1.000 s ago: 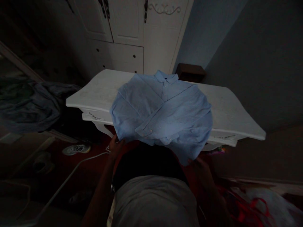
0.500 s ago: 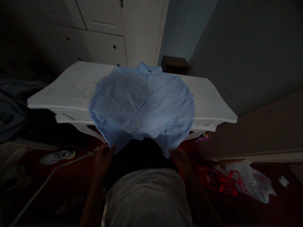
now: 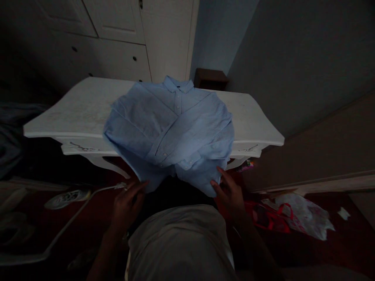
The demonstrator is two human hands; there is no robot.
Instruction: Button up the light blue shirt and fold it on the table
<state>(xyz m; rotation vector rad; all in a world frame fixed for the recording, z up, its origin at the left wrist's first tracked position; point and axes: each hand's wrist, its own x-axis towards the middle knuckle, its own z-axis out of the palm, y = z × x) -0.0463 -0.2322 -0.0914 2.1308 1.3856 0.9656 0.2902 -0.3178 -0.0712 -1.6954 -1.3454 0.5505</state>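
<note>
A light blue button-up shirt (image 3: 187, 125) lies front up, with its collar at the far edge of a white table (image 3: 82, 105). Its sleeves are folded in across the front, and the lower part hangs over the near edge towards my body. At the shirt's lower left corner, the fingers of my left hand (image 3: 129, 201) are closed on the hem. My right hand (image 3: 230, 191) is beside the lower right corner, thumb and fingers apart, the fingertips close against the cloth.
Behind the table stands a white cabinet (image 3: 117, 50), with a small brown box-like piece (image 3: 211, 78) to its right. A sneaker (image 3: 67, 199) and a pale cable (image 3: 70, 218) lie on the red floor at left. Plastic bags (image 3: 304, 214) lie at right.
My right hand has loosened its pinch on the hem, and its fingers have spread. My left fingers have shifted slightly right along the hem. The view has swung slightly right.
</note>
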